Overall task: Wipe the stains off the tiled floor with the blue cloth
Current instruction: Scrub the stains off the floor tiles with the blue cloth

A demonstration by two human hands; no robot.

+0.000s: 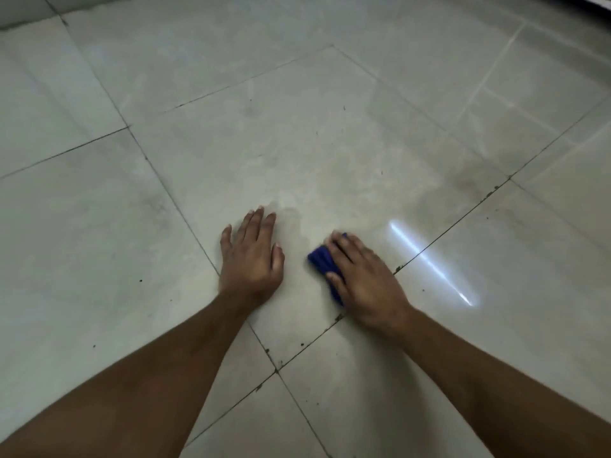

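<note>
The blue cloth [322, 261] lies bunched on the pale tiled floor [297, 153]. My right hand [362, 279] presses down on it with straight fingers and covers most of it; only its left edge shows. My left hand [253, 256] rests flat on the same tile, fingers spread, a short way left of the cloth and apart from it. A damp, darker patch [292, 216] lies between the two hands just beyond them. A brownish smeared stain [463, 183] spreads farther right near a grout line.
Dark grout lines [165, 190] cross the floor with bits of dirt in the joints. Small dark specks [344, 108] dot the tiles ahead. A bright light reflection [429, 262] streaks the tile to the right. A wall base [29, 21] runs along the far left.
</note>
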